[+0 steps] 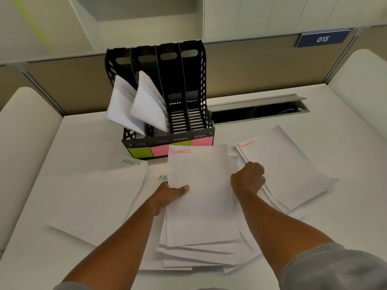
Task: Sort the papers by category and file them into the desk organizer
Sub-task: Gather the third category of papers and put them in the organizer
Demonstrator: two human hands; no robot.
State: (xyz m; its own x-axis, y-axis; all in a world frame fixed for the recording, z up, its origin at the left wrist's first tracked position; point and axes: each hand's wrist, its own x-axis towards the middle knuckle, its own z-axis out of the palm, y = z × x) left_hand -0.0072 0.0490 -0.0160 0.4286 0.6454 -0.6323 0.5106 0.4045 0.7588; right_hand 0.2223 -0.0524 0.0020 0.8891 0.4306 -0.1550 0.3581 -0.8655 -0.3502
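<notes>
A black four-slot desk organizer point(194, 114) stands at the back of the desk, with green and pink sticky labels along its front. White papers point(136, 105) lean in its two left slots; the two right slots look empty. My left hand point(167, 195) grips the left edge of a sheet headed FINANCE point(201, 195), thumb on top, above a messy pile point(199, 256). My right hand point(249, 178) is curled at that sheet's right edge; what it holds is hidden. A FINANCE stack point(289, 168) lies to the right, ADMIN sheets point(98, 195) to the left.
The white desk point(345, 227) is fenced by beige partition panels point(261, 65). An open cable tray point(257, 109) runs behind the organizer on the right. A blue plate marked 015 point(322, 39) hangs on the partition. White rounded surfaces flank both sides.
</notes>
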